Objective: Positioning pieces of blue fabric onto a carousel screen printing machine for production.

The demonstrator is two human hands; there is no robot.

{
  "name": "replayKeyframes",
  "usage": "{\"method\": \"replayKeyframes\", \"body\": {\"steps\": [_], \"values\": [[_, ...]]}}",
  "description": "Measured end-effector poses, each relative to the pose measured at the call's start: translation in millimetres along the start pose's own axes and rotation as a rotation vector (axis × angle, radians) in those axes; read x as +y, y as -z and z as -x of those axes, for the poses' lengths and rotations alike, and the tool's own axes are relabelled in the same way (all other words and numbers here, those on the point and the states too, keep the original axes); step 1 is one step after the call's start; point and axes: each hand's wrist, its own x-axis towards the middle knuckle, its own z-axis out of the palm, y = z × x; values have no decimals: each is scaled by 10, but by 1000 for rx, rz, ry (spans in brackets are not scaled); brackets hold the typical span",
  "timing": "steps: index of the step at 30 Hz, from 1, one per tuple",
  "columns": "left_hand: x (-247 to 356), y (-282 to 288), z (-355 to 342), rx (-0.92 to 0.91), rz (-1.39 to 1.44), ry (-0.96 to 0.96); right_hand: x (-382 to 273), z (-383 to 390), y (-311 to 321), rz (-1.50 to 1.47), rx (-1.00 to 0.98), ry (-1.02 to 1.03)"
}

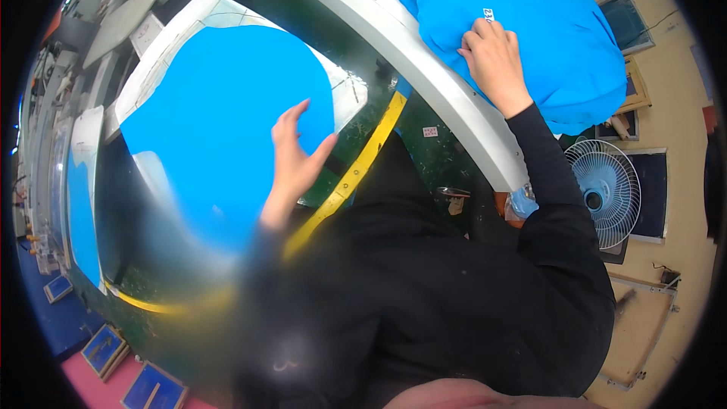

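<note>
My right hand (496, 64) rests on a heaped pile of bright blue fabric (545, 38) at the upper right. Its fingers are curled in and closed at the cloth, right by a small white label (488, 14); the exact grip at the fingertips is partly hidden. My left hand (297, 163) hovers over or beside the right edge of a flat blue fabric piece (235, 106), fingers apart and holding nothing. This flat piece lies spread on a white board (348, 95), its lower edge hanging past the board and blurred.
A white curved table (424, 53) carries the pile. Yellow strips (356, 167) run beside the board. Another blue piece lies on a narrow board (83, 197) at the left. A fan (606, 193) stands right; blue-faced frames (155, 388) lie lower left.
</note>
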Motion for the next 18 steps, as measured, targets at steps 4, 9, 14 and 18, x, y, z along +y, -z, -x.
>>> {"method": "replayKeyframes", "body": {"steps": [4,9,14,18], "values": [[420,-428,-478,-132,257,-99,191,-50,29,-171,40,-10],[1058,-1000,-1074,-374,925,247,447,-35,440,-656,171,-237],[1248,-1343,-1413,-311,984,519,1180,293,533,-251,357,-447],[1508,-1516,-1447,-401,983,497,2682,1039,584,392,394,-845]]}}
